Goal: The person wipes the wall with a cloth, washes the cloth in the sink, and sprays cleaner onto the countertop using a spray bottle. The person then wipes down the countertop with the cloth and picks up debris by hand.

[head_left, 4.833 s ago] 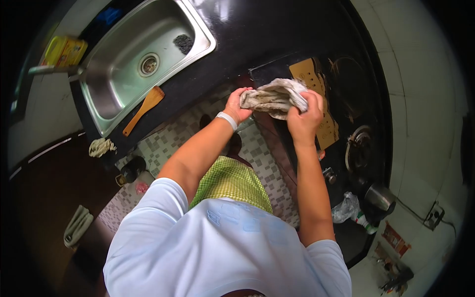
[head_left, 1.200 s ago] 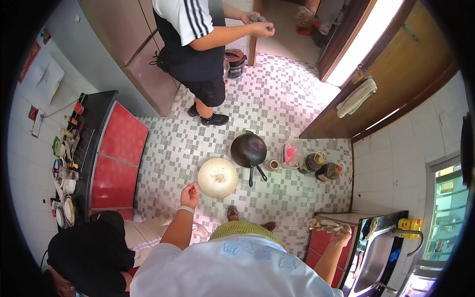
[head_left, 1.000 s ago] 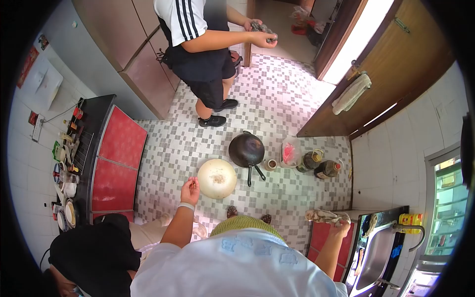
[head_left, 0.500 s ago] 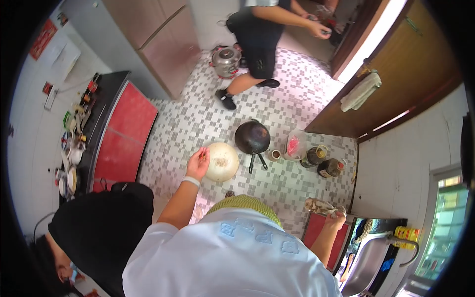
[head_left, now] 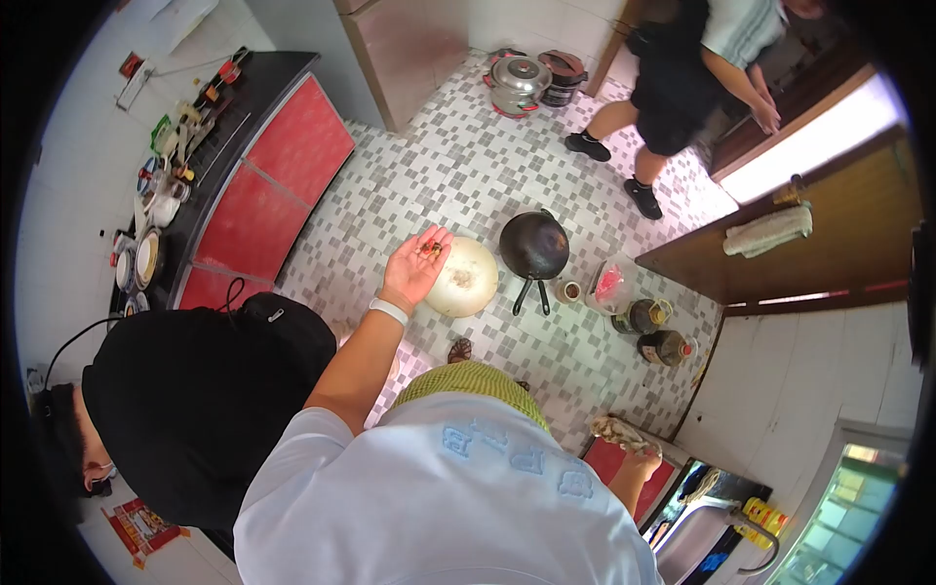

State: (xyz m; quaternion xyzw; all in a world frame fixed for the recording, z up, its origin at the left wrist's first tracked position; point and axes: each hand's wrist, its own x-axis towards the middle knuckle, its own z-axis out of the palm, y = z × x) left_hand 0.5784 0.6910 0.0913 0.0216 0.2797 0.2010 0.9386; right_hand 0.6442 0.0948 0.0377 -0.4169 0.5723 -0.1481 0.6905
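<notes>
My left hand (head_left: 414, 268) is stretched forward, palm up and slightly cupped, with small red and dark pieces (head_left: 431, 250) lying on it, too small to name. Below it on the floor is a large cream-coloured round lid or basin (head_left: 463, 281). My right hand (head_left: 647, 460), out to the right, grips a stained, crumpled cloth (head_left: 616, 430) beside the red cabinet near the sink. Ahead of me a black wok (head_left: 534, 246) rests on the floor.
Several floor items stand to the right: a small cup (head_left: 568, 291), a plastic bag (head_left: 609, 283) and large dark bottles (head_left: 666, 348). A person in black (head_left: 205, 409) bends close at my left. Another person (head_left: 673, 93) is by the doorway. A metal pot (head_left: 518, 83) stands farther back.
My left hand has turned palm up and its fingers have opened out, showing the small pieces. The far person has stepped right toward the doorway. My view has shifted; the cloth stays in my right hand.
</notes>
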